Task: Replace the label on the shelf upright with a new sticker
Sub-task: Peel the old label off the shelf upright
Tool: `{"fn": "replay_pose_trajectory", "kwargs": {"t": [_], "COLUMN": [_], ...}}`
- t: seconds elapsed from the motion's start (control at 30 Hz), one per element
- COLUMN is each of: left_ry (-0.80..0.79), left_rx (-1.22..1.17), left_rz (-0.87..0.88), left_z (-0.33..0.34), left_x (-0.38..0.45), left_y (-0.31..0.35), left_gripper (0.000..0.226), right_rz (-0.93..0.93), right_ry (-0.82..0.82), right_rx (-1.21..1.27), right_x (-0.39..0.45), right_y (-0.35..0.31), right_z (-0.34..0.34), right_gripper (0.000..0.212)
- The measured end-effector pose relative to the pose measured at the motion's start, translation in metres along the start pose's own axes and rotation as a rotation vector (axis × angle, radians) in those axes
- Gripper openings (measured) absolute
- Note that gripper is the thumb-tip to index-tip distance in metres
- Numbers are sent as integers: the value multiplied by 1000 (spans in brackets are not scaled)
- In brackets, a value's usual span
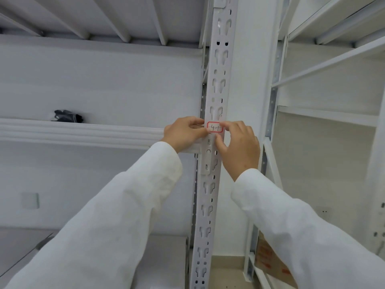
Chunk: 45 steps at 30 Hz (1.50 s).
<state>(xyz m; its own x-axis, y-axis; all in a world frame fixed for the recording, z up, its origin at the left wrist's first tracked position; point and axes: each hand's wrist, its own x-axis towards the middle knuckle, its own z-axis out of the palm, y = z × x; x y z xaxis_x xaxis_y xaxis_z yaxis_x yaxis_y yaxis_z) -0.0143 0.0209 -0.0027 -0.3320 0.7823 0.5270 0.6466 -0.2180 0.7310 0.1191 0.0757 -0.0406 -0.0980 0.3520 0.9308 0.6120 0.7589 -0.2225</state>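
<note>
White sleeves frame everything, so read the scene from your left side across. On the far left, a dark bundle lies on the shelf board, well apart from the work; ignore it. The shelf beam runs in towards the upright, and your left hand sits just where the two meet. Its fingers curl in, and thumb and forefinger look pinched on the left edge of the sticker.

That sticker, white with a red border and handwritten marks, lies flat against the front face of the shelf upright, just above the beam joint. Its long axis runs crosswise, at right angles to the upright's vertical run of slots, so the two short ends point one to each hand.

Your right hand comes in from below and to the right, fingertips on the sticker's right edge, thumb tucked under its lower corner; it looks like a pinch, though the exact contact is partly hidden. Both hands are equally near. Whether this is the old label or the new one cannot be told. Either way, my judgement is that the next move works along the sticker's width, end to end.
</note>
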Motion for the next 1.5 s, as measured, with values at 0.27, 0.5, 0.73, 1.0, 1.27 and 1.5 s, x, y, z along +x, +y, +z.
{"fn": "replay_pose_trajectory", "kwargs": {"t": [0.27,0.5,0.73,1.0,1.27,1.5], "left_ry": [-29,-12,-46,-45,-53,-56], "left_rx": [-12,-3,-32,-10,-3,-5], "left_rz": [-9,1,8,15,26,35], "left_z": [-1,-1,-1,0,0,-1], "left_x": [7,8,7,8,8,7], "left_y": [-5,-7,-6,-7,-7,-7], "left_gripper": [54,39,55,56,58,57], "right_rz": [58,-127,94,105,-5,93], "right_ry": [1,56,-21,-6,39,-82], "right_rx": [119,-54,171,221,105,198], "right_x": [7,3,8,17,11,30], "right_y": [1,10,-6,3,2,1], "right_z": [-9,-4,-7,-14,-6,-23], "right_gripper": [26,22,15,11,15,8]}}
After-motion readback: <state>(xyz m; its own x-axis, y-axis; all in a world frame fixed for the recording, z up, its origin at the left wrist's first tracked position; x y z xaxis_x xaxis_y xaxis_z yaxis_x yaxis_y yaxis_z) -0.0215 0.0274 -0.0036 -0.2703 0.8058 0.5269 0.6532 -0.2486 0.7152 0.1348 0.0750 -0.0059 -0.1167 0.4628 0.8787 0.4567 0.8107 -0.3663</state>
